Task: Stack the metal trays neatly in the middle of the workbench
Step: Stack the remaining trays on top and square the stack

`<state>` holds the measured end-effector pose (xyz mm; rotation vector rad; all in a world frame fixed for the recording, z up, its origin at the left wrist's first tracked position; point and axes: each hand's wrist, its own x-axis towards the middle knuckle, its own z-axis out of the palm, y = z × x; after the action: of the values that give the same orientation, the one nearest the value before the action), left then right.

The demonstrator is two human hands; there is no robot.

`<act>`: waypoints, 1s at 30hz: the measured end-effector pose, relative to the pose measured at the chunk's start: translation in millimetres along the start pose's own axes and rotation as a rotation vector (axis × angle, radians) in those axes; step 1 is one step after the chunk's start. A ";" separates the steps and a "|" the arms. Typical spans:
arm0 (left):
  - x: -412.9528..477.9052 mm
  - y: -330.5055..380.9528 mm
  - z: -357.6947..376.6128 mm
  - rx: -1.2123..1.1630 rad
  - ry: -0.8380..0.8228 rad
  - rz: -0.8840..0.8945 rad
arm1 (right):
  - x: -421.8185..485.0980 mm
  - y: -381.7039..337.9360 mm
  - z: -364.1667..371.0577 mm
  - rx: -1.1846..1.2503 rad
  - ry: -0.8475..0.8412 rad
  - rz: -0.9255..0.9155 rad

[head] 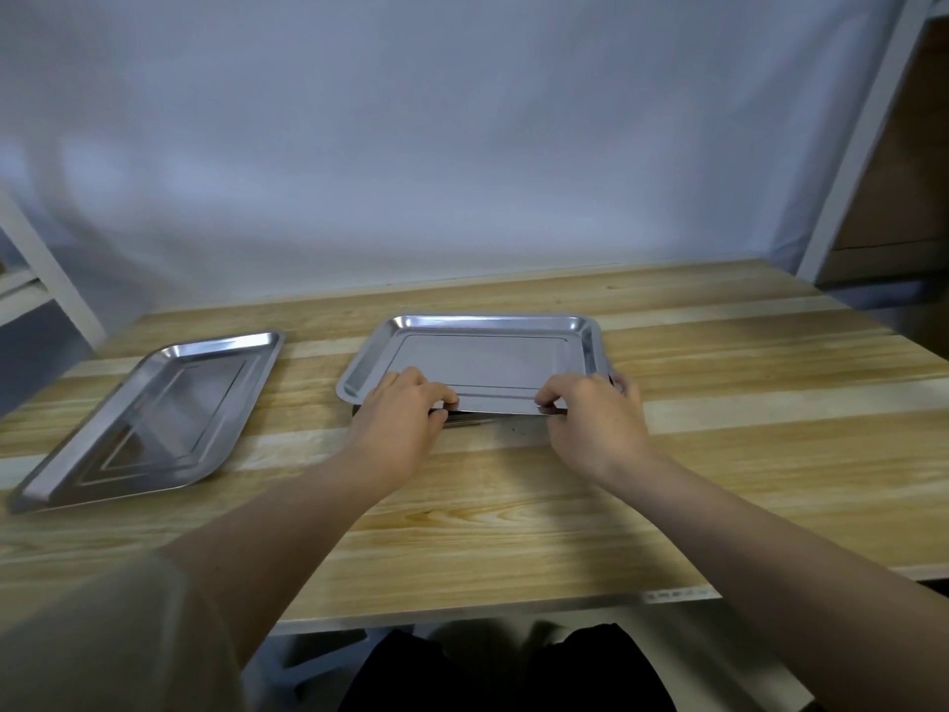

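A shiny rectangular metal tray (482, 323) lies in the middle of the wooden workbench (719, 454). Its near edge is raised a little, and the rim of another tray (470, 421) shows just beneath it. My left hand (398, 418) pinches the near rim at the left, thumb under and fingers on top. My right hand (595, 418) pinches the same rim at the right. A second loose metal tray (149, 418) lies flat at the left end of the bench, turned at an angle, apart from both hands.
A pale cloth backdrop (462, 146) hangs right behind the bench. White shelf uprights stand at the far left (46, 280) and far right (852, 146). Bare wood lies to the right of the middle tray and along the front edge (513, 603).
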<state>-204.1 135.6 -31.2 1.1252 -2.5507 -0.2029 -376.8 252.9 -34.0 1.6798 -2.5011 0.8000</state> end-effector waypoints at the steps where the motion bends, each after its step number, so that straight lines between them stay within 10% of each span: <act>1: -0.2 -0.6 0.1 -0.005 -0.002 -0.001 | 0.2 -0.4 -0.3 -0.017 -0.009 0.000; 30: -11.5 -21.6 0.5 -0.151 -0.110 -0.034 | 9.0 -23.8 22.6 -0.120 -0.247 -0.148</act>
<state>-182.3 129.5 -40.2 1.1292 -2.5612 -0.4700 -354.0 228.6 -41.5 2.0011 -2.4742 0.4446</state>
